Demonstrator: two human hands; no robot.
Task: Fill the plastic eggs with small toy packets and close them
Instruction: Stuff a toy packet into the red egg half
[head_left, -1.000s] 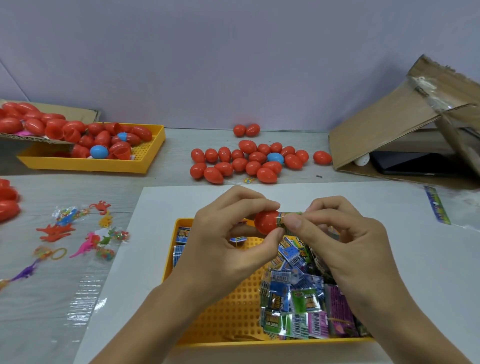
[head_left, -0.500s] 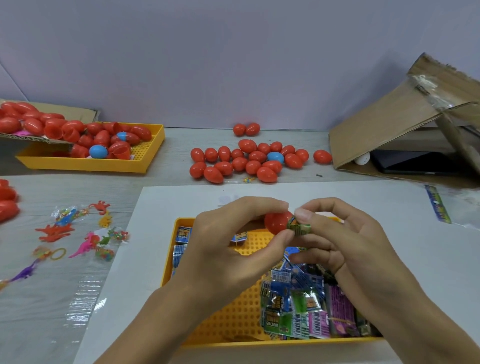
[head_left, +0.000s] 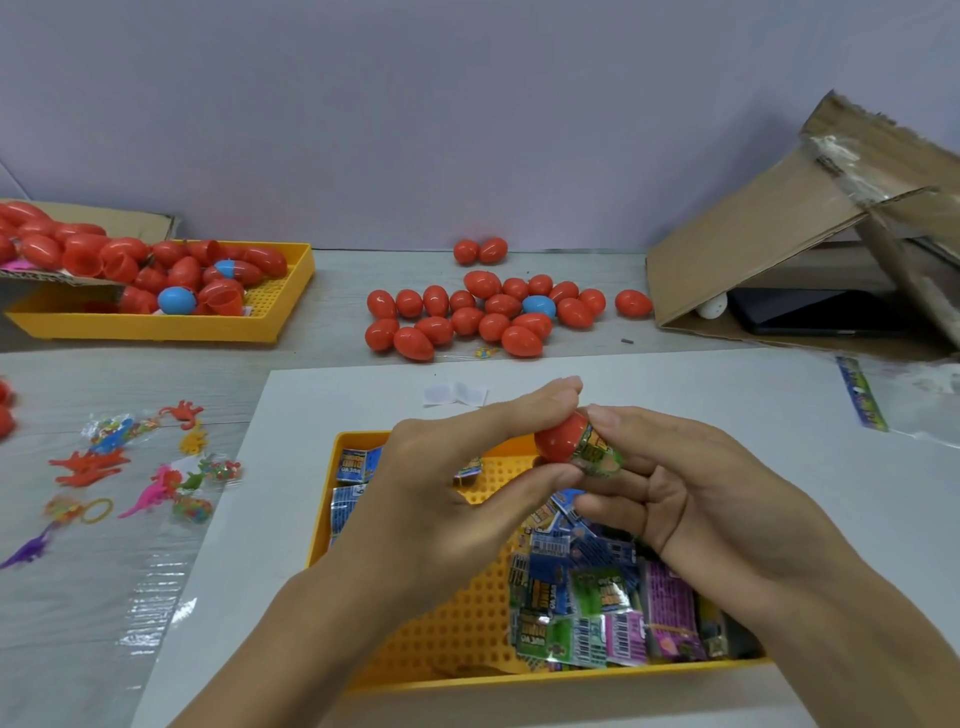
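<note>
The left hand (head_left: 441, 483) pinches a red egg half (head_left: 558, 441) between thumb below and fingertips above; most of the shell's far side is hidden behind those fingers. The right hand (head_left: 691, 493) presses a green toy packet (head_left: 597, 452) into the open mouth of the half — forefinger on top, the other fingers curled beneath, so the thumb and the packet's lower edge cannot be made out. Whether the packet is fully inside is unclear; its crumpled foil bulges from the rim.

Both hands hover over the near yellow tray (head_left: 415, 675), whose front rim sits at 6 o'clock. A heap of packets (head_left: 597, 597) fills its right part, partly covered by the right wrist; a few blue ones (head_left: 358, 465) peek out at the left.

At 12 o'clock lies a cluster of closed eggs (head_left: 488, 317), one blue. At 10 o'clock a second yellow tray (head_left: 171, 332) holds open shells — its left end is under a cardboard flap (head_left: 57, 275). At 9 o'clock small rubbery toys (head_left: 156, 483) lie blurred on clear film. At 2 o'clock a tilted cardboard box (head_left: 779, 228) is cut off by the frame.
</note>
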